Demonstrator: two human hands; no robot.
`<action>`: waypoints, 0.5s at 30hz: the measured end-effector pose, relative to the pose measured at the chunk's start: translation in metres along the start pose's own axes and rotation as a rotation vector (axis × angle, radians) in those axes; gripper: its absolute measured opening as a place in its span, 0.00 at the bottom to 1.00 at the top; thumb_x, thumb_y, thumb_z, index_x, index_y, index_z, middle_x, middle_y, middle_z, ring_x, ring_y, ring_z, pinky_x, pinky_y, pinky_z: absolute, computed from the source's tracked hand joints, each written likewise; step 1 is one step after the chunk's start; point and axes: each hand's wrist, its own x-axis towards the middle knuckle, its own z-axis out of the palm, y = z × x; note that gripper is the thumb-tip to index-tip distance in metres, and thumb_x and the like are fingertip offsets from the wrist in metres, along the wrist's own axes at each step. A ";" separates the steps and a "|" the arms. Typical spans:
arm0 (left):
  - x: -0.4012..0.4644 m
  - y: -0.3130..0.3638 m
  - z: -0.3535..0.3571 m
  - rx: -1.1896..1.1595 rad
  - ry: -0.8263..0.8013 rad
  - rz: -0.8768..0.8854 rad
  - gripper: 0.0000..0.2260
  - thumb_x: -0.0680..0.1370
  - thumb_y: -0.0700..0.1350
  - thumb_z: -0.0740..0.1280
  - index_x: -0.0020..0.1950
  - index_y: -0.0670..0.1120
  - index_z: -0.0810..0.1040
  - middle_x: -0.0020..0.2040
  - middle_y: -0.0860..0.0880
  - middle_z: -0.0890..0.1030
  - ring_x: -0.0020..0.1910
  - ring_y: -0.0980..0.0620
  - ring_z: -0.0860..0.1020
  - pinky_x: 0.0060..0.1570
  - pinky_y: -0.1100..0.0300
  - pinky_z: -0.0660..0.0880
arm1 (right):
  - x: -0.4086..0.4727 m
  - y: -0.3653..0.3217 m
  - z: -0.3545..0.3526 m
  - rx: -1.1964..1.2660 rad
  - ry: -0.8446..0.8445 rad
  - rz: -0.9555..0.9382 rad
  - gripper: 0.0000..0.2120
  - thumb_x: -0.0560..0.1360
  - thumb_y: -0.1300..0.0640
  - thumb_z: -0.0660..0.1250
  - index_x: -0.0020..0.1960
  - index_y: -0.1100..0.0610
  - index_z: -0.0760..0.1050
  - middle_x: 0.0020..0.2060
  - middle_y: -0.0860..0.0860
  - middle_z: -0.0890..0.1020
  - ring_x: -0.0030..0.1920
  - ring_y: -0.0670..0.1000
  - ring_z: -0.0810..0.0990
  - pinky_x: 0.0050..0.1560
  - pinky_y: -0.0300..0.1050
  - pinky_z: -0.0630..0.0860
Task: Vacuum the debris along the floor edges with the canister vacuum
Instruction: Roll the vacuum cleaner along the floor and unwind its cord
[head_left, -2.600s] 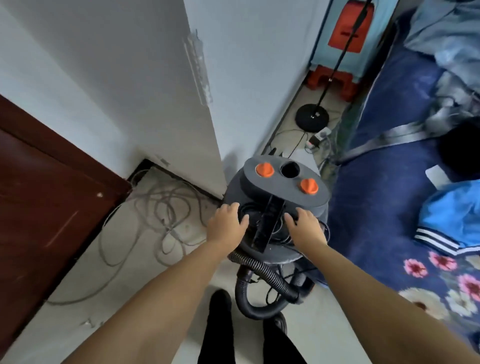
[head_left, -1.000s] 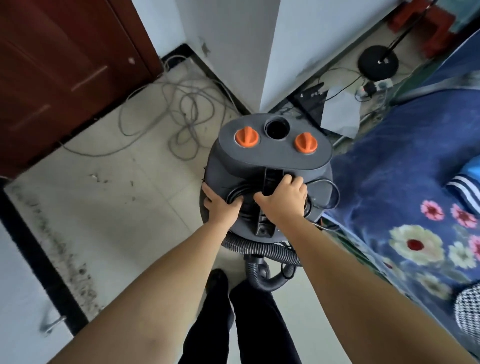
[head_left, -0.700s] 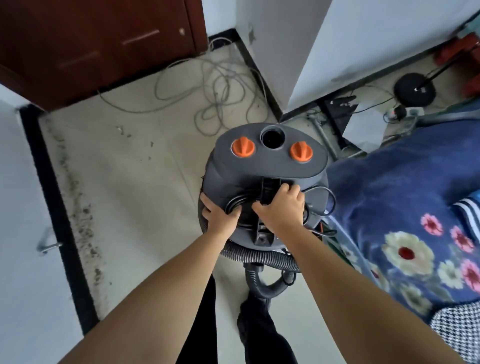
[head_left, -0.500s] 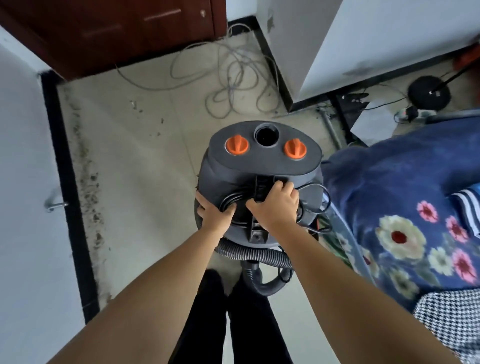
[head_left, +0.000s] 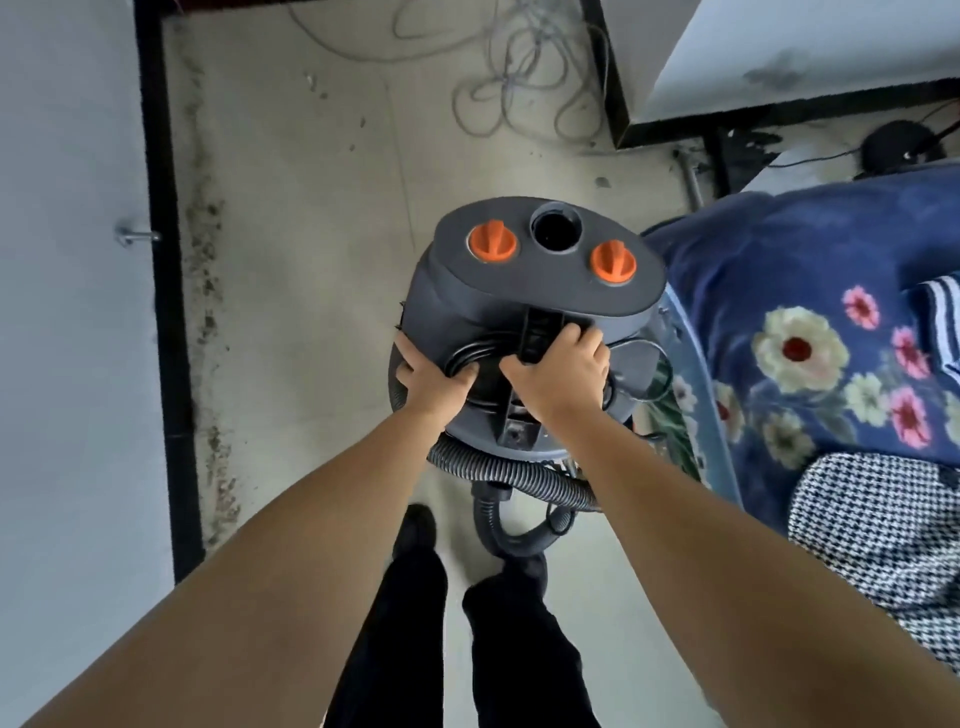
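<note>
The dark grey canister vacuum (head_left: 519, 291), with two orange knobs and an open round port on top, stands on the pale tiled floor in front of my feet. My left hand (head_left: 434, 376) grips its left rim, fingers curled over the coiled cable. My right hand (head_left: 563, 371) grips the black central handle (head_left: 537, 332). A ribbed grey hose (head_left: 511, 475) loops from under the canister toward my shoes. Dark debris (head_left: 208, 291) lies in a strip along the left floor edge by the black baseboard (head_left: 166, 312).
A tangle of grey cable (head_left: 519, 83) lies on the floor ahead near a white wall corner. A blue floral bedspread (head_left: 810, 322) and a houndstooth cloth (head_left: 872, 525) crowd the right side. A metal hook (head_left: 135, 236) sticks out of the left wall.
The view has swung left, bringing the left wall and its debris strip closer. The vacuum has turned and shifted with both hands; my right hand moved onto the central handle.
</note>
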 end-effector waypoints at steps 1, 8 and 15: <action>-0.009 -0.012 0.001 -0.002 0.005 -0.010 0.47 0.75 0.51 0.70 0.77 0.56 0.34 0.78 0.44 0.49 0.69 0.39 0.65 0.61 0.39 0.73 | -0.013 0.007 0.002 -0.006 -0.012 -0.010 0.34 0.68 0.42 0.69 0.63 0.64 0.64 0.63 0.59 0.66 0.66 0.62 0.63 0.71 0.55 0.58; -0.082 -0.108 0.022 -0.093 0.072 -0.061 0.47 0.75 0.51 0.71 0.77 0.57 0.36 0.77 0.43 0.51 0.70 0.37 0.65 0.61 0.38 0.73 | -0.100 0.069 0.020 -0.055 -0.091 -0.122 0.34 0.69 0.42 0.68 0.63 0.64 0.64 0.64 0.60 0.66 0.66 0.63 0.63 0.70 0.57 0.59; -0.157 -0.205 0.043 -0.144 0.100 -0.101 0.46 0.75 0.52 0.70 0.77 0.59 0.36 0.77 0.46 0.51 0.70 0.37 0.65 0.47 0.43 0.77 | -0.189 0.138 0.048 -0.093 -0.092 -0.199 0.33 0.68 0.40 0.67 0.62 0.63 0.65 0.62 0.59 0.67 0.64 0.63 0.65 0.70 0.58 0.59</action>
